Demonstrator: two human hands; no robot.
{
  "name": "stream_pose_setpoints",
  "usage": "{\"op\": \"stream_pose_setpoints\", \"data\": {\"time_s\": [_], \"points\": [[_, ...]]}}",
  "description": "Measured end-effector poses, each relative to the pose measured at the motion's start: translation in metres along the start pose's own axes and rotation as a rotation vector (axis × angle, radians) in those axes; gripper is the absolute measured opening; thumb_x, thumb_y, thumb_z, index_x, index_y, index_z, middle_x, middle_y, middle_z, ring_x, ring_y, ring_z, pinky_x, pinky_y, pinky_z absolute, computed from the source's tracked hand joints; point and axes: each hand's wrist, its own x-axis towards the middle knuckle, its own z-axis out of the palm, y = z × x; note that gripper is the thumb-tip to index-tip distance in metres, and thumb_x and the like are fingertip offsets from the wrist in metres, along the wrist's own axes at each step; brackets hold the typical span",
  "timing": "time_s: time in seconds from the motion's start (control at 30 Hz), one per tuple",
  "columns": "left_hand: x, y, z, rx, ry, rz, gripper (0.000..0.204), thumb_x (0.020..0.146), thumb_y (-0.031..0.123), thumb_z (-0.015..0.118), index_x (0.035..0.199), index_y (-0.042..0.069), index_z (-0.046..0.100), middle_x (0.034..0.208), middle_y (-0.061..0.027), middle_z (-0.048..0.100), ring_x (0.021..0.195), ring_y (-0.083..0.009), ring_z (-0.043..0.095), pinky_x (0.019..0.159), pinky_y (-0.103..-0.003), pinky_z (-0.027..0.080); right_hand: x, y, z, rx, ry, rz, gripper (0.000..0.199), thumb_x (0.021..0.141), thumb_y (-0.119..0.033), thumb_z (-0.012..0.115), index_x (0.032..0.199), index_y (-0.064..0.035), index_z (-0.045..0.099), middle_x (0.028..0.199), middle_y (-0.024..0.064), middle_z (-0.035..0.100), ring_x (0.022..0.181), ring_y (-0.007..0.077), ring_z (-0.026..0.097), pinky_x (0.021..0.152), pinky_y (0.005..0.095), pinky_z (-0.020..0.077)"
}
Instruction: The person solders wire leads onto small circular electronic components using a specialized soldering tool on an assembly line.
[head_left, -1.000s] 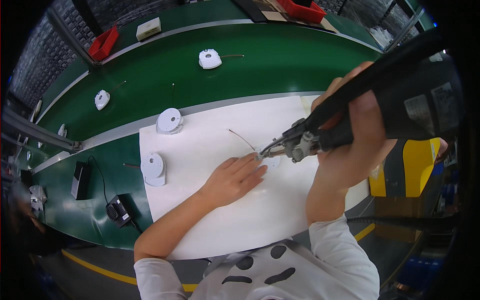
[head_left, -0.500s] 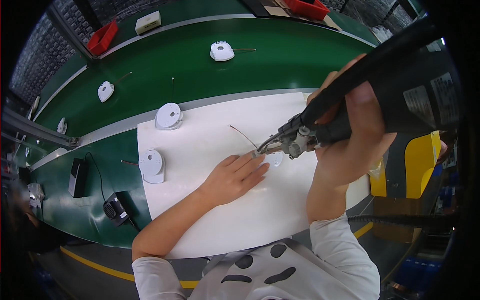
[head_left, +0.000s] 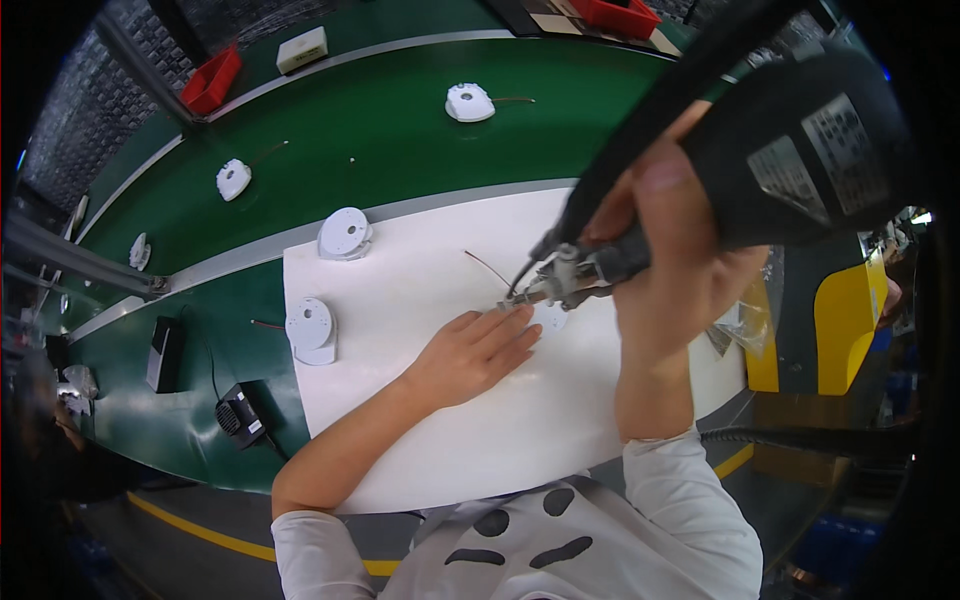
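My right hand point(head_left: 670, 240) is wrapped round a black power screwdriver point(head_left: 770, 170), which has a metal nose and a thick black hose. The driver slants down to the left, and its tip meets a white round plastic housing point(head_left: 551, 317) beside my left fingertips. My left hand point(head_left: 472, 357) lies over that housing with its fingers together, holding it on the white sheet point(head_left: 450, 450). A thin wire point(head_left: 487, 265) sticks out beyond the fingers. Fingers and driver nose hide most of the housing, and whether a screw sits under the tip cannot be seen.
Two similar housings point(head_left: 345, 233) point(head_left: 311, 325) stand at the sheet's left side. More lie on the green belt point(head_left: 390, 140) beyond, such as one housing point(head_left: 470, 102). Black boxes point(head_left: 240, 415) with cords are at left. Red bins point(head_left: 212, 80) stand at the back, a yellow-and-black panel point(head_left: 845, 330) at right.
The screwdriver's body and my right hand have swung left, while the tip stays near my left fingertips. Housings on the green belt have shifted right. My left hand keeps its place on the housing.
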Motion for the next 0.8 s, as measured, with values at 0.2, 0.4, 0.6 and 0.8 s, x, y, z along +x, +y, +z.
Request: {"op": "stream_pose_setpoints", "data": {"time_s": [0.2,0.4,0.6,0.8], "points": [[0.021,-0.024,0.010,0.001,-0.003,-0.071,0.035,0.084,0.019,0.077,0.116,0.007,0.071,0.130,-0.0116,0.064,0.121,-0.0234,0.062,0.079,-0.036,0.055,0.025,-0.029,-0.070,0.341,0.174,0.072,0.041,0.096,-0.032,0.046,0.117,0.0028,0.052,0.078,0.0080,0.047,0.069,0.0188,0.046,0.065,0.0341,0.0423],[0.115,-0.124,0.058,0.037,0.087,-0.181,0.041,0.096,0.021,0.063,0.134,0.007,0.059,0.147,-0.0166,0.053,0.140,-0.0350,0.045,0.105,-0.046,0.045,0.028,-0.025,-0.072,-0.492,0.622,-0.117,0.038,0.093,-0.026,0.056,0.112,0.0064,0.063,0.068,0.0074,0.049,0.071,0.0194,0.052,0.069,0.0349,0.0462],[0.156,-0.217,0.063,0.250,0.109,-0.364,0.041,0.089,0.010,0.063,0.130,0.003,0.060,0.136,-0.0195,0.057,0.129,-0.0361,0.052,0.102,-0.046,0.048,0.023,-0.017,-0.074,-0.398,0.583,-0.097,0.040,0.092,-0.023,0.058,0.112,0.0102,0.065,0.066,0.0082,0.051,0.069,0.0185,0.052,0.072,0.0338,0.0475],[0.166,-0.223,0.069,0.436,0.056,-0.403,0.014,0.084,0.012,0.067,0.089,0.001,0.075,0.089,-0.0157,0.069,0.087,-0.0340,0.066,0.081,-0.042,0.055,0.024,-0.008,-0.078,-0.386,0.555,-0.121,0.037,0.095,-0.023,0.056,0.109,0.0093,0.067,0.068,0.0090,0.053,0.070,0.0198,0.055,0.075,0.0339,0.0489]]}}
